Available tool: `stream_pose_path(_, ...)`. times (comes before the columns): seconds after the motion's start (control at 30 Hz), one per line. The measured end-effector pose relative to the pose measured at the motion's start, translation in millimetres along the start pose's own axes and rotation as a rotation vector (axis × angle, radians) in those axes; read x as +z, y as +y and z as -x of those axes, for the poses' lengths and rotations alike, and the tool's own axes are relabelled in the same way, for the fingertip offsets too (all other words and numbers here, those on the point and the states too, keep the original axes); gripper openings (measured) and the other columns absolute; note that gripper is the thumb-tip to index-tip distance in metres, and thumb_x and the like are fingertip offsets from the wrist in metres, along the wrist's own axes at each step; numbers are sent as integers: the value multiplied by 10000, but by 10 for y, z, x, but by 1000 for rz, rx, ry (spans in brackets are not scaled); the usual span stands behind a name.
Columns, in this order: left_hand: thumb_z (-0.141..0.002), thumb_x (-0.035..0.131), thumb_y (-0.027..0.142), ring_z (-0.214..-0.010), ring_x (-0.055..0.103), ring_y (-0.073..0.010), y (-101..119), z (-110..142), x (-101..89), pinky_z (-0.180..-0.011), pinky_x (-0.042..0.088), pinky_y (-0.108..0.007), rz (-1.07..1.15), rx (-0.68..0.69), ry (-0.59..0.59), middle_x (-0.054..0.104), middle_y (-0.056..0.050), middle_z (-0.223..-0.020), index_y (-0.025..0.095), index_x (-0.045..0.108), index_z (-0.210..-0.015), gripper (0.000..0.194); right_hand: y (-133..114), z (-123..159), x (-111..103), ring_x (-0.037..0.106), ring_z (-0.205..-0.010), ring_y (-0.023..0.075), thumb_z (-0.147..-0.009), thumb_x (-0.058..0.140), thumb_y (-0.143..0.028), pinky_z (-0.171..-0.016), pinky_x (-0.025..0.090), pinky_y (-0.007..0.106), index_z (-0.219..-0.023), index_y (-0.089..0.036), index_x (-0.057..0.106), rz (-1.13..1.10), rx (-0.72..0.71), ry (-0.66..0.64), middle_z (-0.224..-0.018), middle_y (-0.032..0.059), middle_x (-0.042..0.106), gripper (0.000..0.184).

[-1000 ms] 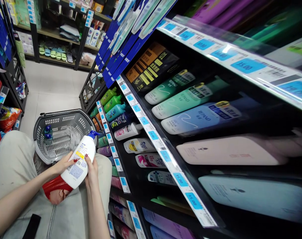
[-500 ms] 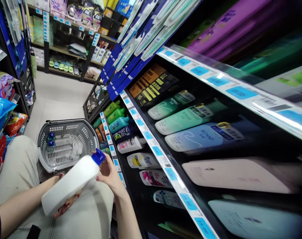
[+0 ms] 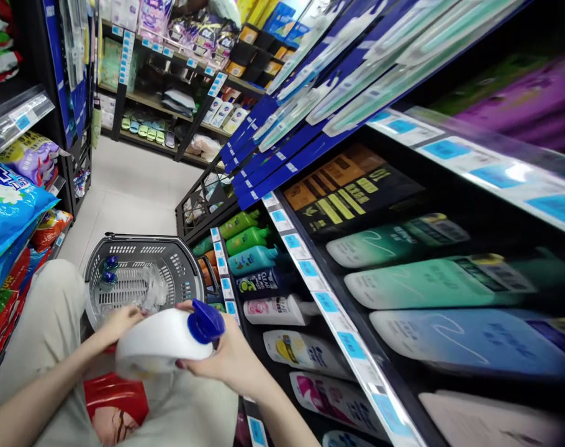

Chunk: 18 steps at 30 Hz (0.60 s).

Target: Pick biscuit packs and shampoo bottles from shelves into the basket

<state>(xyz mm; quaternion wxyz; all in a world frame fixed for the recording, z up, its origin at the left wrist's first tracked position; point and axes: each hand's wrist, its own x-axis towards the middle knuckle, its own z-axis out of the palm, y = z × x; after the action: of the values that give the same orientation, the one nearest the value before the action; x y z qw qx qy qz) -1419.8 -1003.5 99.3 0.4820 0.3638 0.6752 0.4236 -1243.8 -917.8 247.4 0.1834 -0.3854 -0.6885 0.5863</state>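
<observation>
A plain white plastic bottle [image 3: 159,341] with a blue flip-top cap [image 3: 205,321] lies tilted over my lap, cap end to the right. My right hand [image 3: 226,354] grips it around the cap end, thumb on the near side. My left hand [image 3: 122,323] is at the bottle's far left side, blurred by motion; its grip is not clear. Below the bottle, over my lap, a glossy red printed piece [image 3: 115,397] shows; whether it belongs to the bottle I cannot tell. Beyond my hands stands a grey shopping basket [image 3: 143,241] with small blue-capped bottles [image 3: 109,271] and crumpled clear plastic [image 3: 154,288].
A shelf with price tags [image 3: 326,301] rises close on my right, lined with shampoo bottles [image 3: 310,354] and larger bottles [image 3: 431,282]. Blue and red bags [image 3: 17,214] fill the left shelf. Slippers [image 3: 147,131] sit on a far shelf beyond the tiled floor.
The bottle has turned, its cap swinging right and toward me. My left hand has moved up to its far side. The red piece has come into view, and the camera view has shifted.
</observation>
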Motion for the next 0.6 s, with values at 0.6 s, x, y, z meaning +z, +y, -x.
stream_pose_path(0.6,-849,414,430,-1133,529,-373,-140,-402,-935,-862,460,-506,-1407,-172,408,657,-159,-1172,140,668,-1132,477,3511,-2926,886,592,-1013,210,-847,645,-305,-920,465,440,-1062,-140,613,341,-69,-12,-1082,75,627,273)
